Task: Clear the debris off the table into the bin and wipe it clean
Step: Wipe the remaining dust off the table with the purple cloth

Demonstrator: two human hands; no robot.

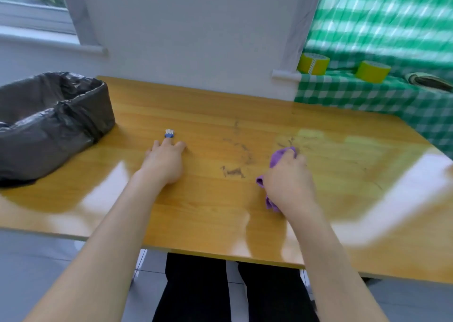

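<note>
— Purple cloth is gripped in the right hand, is it not?

— It is. The fingers are curled round it, and it is pressed onto the wooden table. Most of the cloth is hidden under the hand. Only bunched ends are seen, beyond the fingers and beside the wrist.

— And the left hand?

— It is laid palm down on the table, left of the middle. A small blue-and-white piece is seen touching its fingertips. Whether that piece is held or merely touched cannot be told, since the fingers are foreshortened and whatever lies beneath them is covered.

— Where is the debris found?

— Dark streaks and flecks are scattered on the table between the two hands, and more are spread beyond the right hand. What they consist of cannot be made out. Patches of the table are washed out by glare.

— The bin?

— It is lined with a black bag and set at the table's left end, cut off by the picture's edge. Its inside is lost among the folds.

— Anything behind?

— Two yellow rolls of tape are seen on a green checked cover at the far right, blurred.
</note>
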